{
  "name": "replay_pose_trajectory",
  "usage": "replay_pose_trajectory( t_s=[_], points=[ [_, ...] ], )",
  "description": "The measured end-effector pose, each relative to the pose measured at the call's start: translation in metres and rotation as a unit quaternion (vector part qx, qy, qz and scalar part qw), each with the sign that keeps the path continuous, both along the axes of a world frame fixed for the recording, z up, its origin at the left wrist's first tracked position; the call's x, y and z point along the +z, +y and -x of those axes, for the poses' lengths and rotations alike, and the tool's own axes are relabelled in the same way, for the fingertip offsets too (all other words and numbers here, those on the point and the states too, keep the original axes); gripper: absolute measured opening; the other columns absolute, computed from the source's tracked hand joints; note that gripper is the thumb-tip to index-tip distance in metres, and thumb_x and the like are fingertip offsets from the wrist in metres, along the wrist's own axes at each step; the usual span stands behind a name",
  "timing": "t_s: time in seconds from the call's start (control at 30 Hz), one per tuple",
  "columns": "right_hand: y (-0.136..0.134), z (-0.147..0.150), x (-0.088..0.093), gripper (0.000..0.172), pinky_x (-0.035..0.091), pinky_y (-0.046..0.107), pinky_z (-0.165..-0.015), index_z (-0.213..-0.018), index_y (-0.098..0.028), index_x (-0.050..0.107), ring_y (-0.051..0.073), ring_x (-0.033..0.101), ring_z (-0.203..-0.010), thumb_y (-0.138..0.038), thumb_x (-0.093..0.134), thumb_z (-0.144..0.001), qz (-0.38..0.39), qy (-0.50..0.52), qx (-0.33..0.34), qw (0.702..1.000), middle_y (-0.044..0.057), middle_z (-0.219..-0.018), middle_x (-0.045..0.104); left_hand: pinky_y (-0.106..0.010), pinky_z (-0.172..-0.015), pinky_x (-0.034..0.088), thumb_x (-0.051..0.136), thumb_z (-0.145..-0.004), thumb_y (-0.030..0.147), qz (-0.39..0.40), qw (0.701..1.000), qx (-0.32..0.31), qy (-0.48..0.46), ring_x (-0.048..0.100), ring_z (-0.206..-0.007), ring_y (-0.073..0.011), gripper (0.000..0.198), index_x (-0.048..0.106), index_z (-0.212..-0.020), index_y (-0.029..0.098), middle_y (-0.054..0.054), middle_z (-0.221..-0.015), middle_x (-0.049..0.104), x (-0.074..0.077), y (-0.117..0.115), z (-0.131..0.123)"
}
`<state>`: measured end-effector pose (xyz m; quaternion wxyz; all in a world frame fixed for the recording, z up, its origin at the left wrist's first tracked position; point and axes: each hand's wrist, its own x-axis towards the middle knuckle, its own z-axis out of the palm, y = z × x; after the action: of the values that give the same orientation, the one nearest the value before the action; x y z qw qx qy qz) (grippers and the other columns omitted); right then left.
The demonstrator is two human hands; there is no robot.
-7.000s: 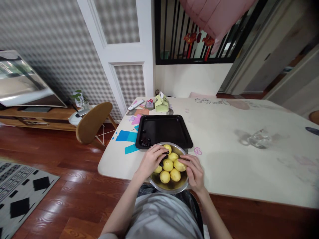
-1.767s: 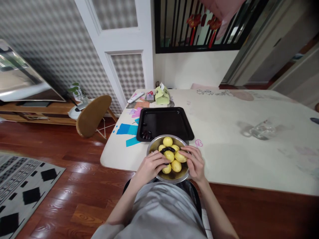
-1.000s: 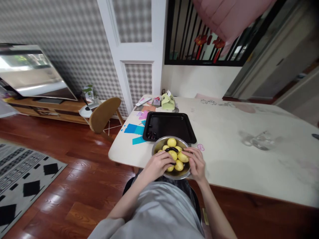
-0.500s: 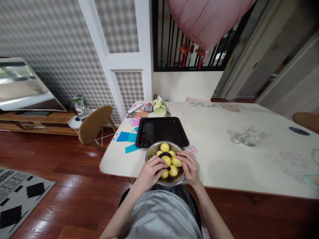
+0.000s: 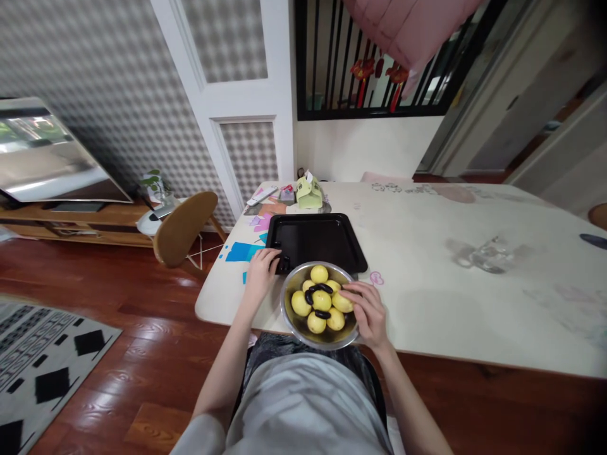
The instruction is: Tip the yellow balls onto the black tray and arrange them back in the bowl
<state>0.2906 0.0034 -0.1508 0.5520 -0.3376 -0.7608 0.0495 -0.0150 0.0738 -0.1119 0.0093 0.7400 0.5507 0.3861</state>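
Note:
A steel bowl [image 5: 290, 319] of several yellow lemons [image 5: 317, 323] stands at the table's near edge. Short, dark, glossy pieces lie on the fruit: a curved row [image 5: 318, 289] above the central lemon and one piece [image 5: 323, 314] below it. My right hand [image 5: 370, 311] is at the bowl's right side, its fingers curled over the rightmost lemon [image 5: 343, 302]. At the near left corner of a black tray [image 5: 315, 240], my left hand [image 5: 262, 270] reaches over the rim with fingers extended. Beside its fingertips lie more dark pieces [image 5: 284, 263], partly hidden.
On the white table [image 5: 417, 284] a clear glass [image 5: 490, 256] stands to the right. A green tissue box [image 5: 309, 191] and a white remote [image 5: 262, 196] are behind the tray. A wooden chair [image 5: 183, 230] is at the left, and a pink balloon [image 5: 412, 28] hangs above.
My left hand has left the bowl and moved up and left to the tray's corner. The lower dark piece now lies free on the lemons. My right hand stays at the bowl.

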Motion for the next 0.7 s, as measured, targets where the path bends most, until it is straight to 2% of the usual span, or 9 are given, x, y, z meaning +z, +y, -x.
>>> replay_pose_trajectory(
  t_s=[0.17, 0.3, 0.4, 0.7],
  points=[
    [-0.001, 0.000, -0.001, 0.038, 0.051, 0.052, -0.099, -0.126, -0.027, 0.074, 0.028, 0.064, -0.116, -0.017, 0.047, -0.101, 0.002, -0.003, -0.003, 1.000, 0.009, -0.121, 0.073, -0.047, -0.099, 0.053, 0.064, -0.095, 0.010, 0.119, 0.981, 0.032, 0.149, 0.066, -0.118, -0.0338, 0.025, 0.077, -0.115, 0.018, -0.014, -0.118, 0.078, -0.001, 0.037, 0.003],
    [-0.002, -0.001, -0.001, 0.038, 0.052, 0.052, -0.099, -0.125, -0.027, 0.075, 0.028, 0.064, -0.116, -0.018, 0.046, -0.102, 0.010, -0.005, -0.005, 1.000, 0.009, -0.121, 0.074, -0.043, -0.096, 0.053, 0.064, -0.093, 0.007, 0.133, 0.974, 0.023, 0.180, 0.066, -0.114, -0.0331, 0.026, 0.079, -0.111, 0.019, -0.014, -0.107, 0.078, -0.004, 0.053, 0.000],
    [-0.003, -0.001, 0.000, 0.037, 0.052, 0.053, -0.099, -0.124, -0.027, 0.075, 0.029, 0.065, -0.116, -0.021, 0.046, -0.102, 0.020, -0.002, -0.010, 1.000, 0.009, -0.120, 0.074, -0.041, -0.094, 0.053, 0.063, -0.093, 0.005, 0.133, 0.974, 0.019, 0.181, 0.067, -0.110, -0.0321, 0.025, 0.079, -0.107, 0.018, -0.014, -0.103, 0.076, -0.006, 0.056, -0.002],
    [-0.003, 0.000, 0.001, 0.037, 0.052, 0.052, -0.098, -0.126, -0.027, 0.074, 0.028, 0.064, -0.116, -0.019, 0.047, -0.102, 0.012, -0.003, -0.005, 1.000, 0.009, -0.122, 0.073, -0.033, -0.086, 0.055, 0.053, -0.092, -0.002, 0.140, 0.982, 0.014, 0.127, 0.069, -0.096, -0.0232, 0.036, 0.075, -0.112, 0.019, -0.011, -0.115, 0.066, -0.005, 0.045, -0.003]
  ],
)
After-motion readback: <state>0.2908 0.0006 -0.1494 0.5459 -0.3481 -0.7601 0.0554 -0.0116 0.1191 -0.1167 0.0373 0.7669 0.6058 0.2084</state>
